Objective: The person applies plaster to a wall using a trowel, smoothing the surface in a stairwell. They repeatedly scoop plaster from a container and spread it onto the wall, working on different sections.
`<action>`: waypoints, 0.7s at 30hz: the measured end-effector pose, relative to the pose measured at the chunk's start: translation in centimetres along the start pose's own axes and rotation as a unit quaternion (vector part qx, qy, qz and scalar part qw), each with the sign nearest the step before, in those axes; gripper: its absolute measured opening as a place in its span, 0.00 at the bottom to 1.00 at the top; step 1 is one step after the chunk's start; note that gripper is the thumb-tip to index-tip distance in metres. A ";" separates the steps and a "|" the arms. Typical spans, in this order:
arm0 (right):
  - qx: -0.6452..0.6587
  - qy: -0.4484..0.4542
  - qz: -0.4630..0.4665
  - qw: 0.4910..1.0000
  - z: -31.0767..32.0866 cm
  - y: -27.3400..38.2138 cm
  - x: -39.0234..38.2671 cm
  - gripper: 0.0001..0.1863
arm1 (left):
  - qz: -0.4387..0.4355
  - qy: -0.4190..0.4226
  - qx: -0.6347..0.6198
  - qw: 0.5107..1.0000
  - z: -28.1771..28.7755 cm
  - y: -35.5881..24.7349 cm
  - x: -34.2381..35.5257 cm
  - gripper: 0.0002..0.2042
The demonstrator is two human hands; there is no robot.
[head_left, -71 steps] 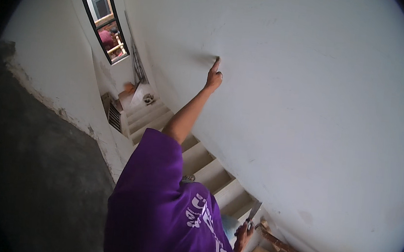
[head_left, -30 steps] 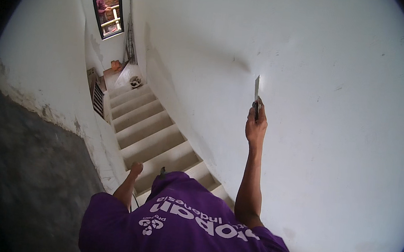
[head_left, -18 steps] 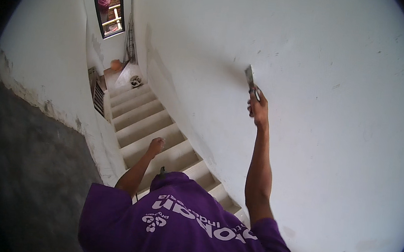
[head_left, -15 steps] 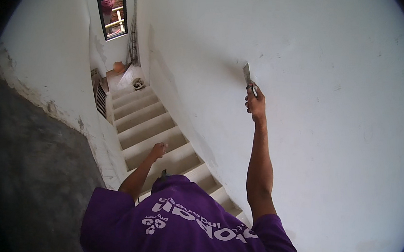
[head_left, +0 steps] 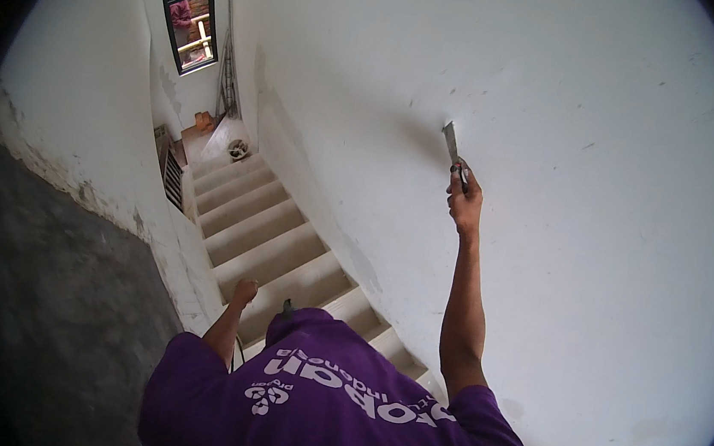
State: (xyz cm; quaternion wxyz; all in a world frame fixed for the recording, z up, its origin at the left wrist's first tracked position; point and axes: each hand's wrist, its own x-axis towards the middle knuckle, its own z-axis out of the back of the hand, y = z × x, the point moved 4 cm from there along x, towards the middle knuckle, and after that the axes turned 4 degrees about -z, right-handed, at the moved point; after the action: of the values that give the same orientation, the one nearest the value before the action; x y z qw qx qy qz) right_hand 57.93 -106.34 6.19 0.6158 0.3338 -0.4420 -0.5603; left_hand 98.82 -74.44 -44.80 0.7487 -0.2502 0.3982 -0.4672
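My right hand (head_left: 465, 201) is raised in front of the white wall (head_left: 593, 272), its fingers wrapped round the handle of a putty knife (head_left: 451, 143). The knife's flat metal blade points upward, its tip at a small bright patch on the wall. A soft shadow falls on the wall to the left of the blade. Lower and to the left, my left hand (head_left: 246, 290) is closed above the stairs, close to my body. Whatever it may hold is hidden by the curled fingers.
A pale staircase (head_left: 267, 223) descends ahead between two walls. A round container (head_left: 238, 150) and an orange-brown object (head_left: 203, 121) lie at its foot. Beyond a narrow dark-framed window (head_left: 190, 13) a person is visible. Rough grey plaster (head_left: 66, 298) covers the lower left wall.
My right hand and the putty knife have shifted slightly down and right, the blade now tilting left. My left hand has drawn back toward my body and leftward.
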 end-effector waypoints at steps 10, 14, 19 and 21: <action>0.103 0.125 -0.160 0.974 -0.7 1.1 -4.6 0.18 | 0.094 0.041 -0.200 0.974 0.4 -8.1 -0.5 0.13; -0.033 0.085 -0.010 0.996 1.7 2.8 -4.8 0.18 | 0.161 0.049 -0.145 0.975 -0.7 -1.4 -2.6 0.11; -0.192 0.076 0.078 0.975 3.4 10.2 -1.4 0.14 | 0.212 0.016 -0.179 0.961 -0.1 4.3 -8.3 0.09; -0.219 0.093 0.030 0.971 3.6 9.7 1.2 0.17 | 0.235 0.016 -0.202 0.951 0.3 2.9 -9.4 0.09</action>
State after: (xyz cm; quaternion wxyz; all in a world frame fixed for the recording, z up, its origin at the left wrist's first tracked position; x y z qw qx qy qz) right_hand 58.44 -105.75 16.54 0.7291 0.2274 -0.2592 -0.5912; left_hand 98.20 -64.72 -43.37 0.7645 -0.2877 0.5441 -0.1916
